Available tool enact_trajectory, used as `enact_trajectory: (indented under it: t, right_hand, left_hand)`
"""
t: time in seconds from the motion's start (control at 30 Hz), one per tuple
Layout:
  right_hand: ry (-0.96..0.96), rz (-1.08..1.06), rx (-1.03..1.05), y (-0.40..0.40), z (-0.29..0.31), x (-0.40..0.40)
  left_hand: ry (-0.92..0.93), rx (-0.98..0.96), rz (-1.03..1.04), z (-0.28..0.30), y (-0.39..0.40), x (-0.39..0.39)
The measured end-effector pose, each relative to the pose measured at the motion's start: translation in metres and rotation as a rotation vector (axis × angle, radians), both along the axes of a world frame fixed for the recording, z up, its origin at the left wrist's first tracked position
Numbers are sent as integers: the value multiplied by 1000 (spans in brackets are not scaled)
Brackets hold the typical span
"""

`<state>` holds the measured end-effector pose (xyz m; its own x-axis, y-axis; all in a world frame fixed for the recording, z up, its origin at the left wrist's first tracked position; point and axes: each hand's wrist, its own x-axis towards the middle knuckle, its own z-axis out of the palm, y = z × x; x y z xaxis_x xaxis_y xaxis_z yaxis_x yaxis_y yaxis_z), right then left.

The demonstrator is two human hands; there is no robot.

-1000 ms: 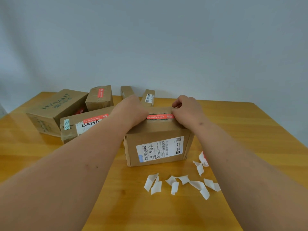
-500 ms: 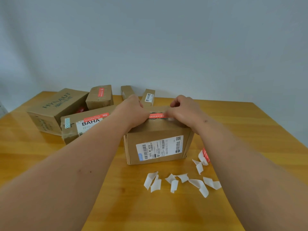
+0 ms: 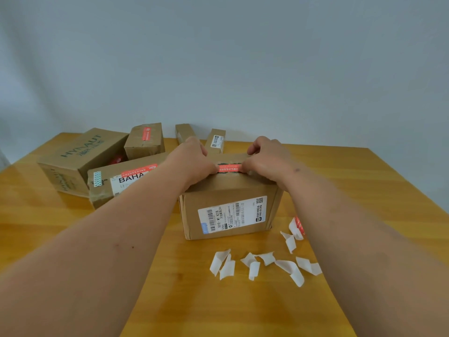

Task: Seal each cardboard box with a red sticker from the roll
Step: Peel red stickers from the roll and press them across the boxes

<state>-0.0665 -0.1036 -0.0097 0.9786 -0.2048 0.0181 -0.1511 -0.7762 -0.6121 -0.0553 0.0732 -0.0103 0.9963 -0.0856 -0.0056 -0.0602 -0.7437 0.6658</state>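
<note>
Both hands on the cardboard box (image 3: pixel 230 215) top, left hand (image 3: pixel 192 164) and right hand (image 3: pixel 267 161) each pinched an end of the red sticker (image 3: pixel 229 168), backing scraps (image 3: pixel 267 266) near the table (image 3: pixel 364 190) front edge.

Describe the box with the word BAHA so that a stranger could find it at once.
On the wooden table, look left of the box under both hands. The BAHA box lies there, in front of the bigger HYNAUT box. Only it carries a white label with bold black letters under a red sticker.
</note>
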Motion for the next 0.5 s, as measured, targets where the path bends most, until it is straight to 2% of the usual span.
enact_trajectory:
  t: [0.13, 0.27, 0.4, 0.5]
  right_hand:
    - [-90, -4, 206, -7, -4, -3]
    - [-103, 58, 63, -7, -6, -5]
    - [-91, 64, 182, -12, -5, -4]
    - [-136, -22, 143, -6, -8, 1]
  left_hand:
    - [62, -120, 4, 4, 3, 1]
    - [-28, 10, -2, -2, -1, -1]
    - [2, -51, 27, 0, 2, 2]
    - [-50, 17, 29, 0, -3, 3]
